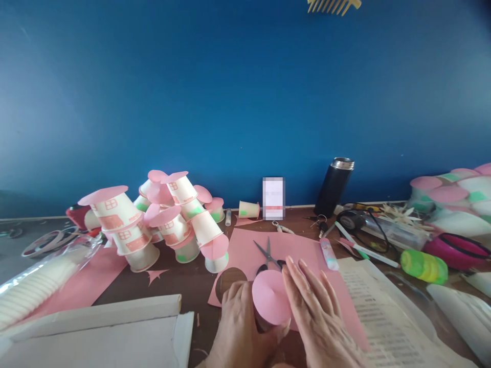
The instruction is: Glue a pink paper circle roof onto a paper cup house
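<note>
My left hand is curled round a paper cup topped with a pink paper cone, near the table's front edge. My right hand lies flat with fingers stretched out, pressed against the right side of the cone. Both rest over a pink paper sheet with a round hole cut in its left part. Black-handled scissors lie on that sheet just behind the cone.
A pile of cups with pink cone roofs stands at the left. A sleeve of plain cups and a cardboard box are front left. A black flask, glue stick, pens, printed papers and more roofed cups fill the right.
</note>
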The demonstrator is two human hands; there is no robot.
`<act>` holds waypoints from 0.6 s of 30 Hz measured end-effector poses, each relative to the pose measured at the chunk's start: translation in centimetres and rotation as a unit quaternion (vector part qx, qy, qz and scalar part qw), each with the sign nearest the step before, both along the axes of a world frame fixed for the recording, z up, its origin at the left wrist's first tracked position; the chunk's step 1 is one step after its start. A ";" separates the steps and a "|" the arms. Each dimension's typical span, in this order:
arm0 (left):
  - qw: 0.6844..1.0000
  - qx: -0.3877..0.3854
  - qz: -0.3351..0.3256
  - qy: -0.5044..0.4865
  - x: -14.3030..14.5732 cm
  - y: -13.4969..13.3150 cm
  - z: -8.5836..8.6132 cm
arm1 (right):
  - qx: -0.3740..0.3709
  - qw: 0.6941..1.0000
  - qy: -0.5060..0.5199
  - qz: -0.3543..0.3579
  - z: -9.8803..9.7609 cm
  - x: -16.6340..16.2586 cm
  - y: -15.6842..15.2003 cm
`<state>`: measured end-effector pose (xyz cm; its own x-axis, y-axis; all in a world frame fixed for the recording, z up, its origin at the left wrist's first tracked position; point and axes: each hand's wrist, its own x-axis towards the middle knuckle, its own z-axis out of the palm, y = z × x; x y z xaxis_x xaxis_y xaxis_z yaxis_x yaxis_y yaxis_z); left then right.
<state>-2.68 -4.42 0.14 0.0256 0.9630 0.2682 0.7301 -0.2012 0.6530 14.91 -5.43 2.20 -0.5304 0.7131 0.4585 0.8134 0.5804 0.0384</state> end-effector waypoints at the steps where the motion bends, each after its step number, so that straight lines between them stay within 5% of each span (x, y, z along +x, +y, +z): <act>1: 1.000 -0.009 -0.006 0.008 -0.1 0.0 0.1 | -0.002 1.000 -0.004 -0.002 0.0 -0.1 -0.1; 9: 0.994 -0.104 -0.029 0.032 -0.3 0.1 1.2 | 0.003 1.000 -0.007 -0.013 -0.3 -0.6 -0.3; 18: 0.994 -0.092 -0.036 0.041 -0.4 0.1 1.0 | -0.002 1.000 -0.019 -0.003 -0.1 -0.5 -0.5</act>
<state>-3.06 -4.32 1.15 0.1114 0.9904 0.0816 0.7699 -0.1380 0.6231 14.45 -5.88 2.07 -0.5436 0.7179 0.4350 0.8147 0.5759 0.0676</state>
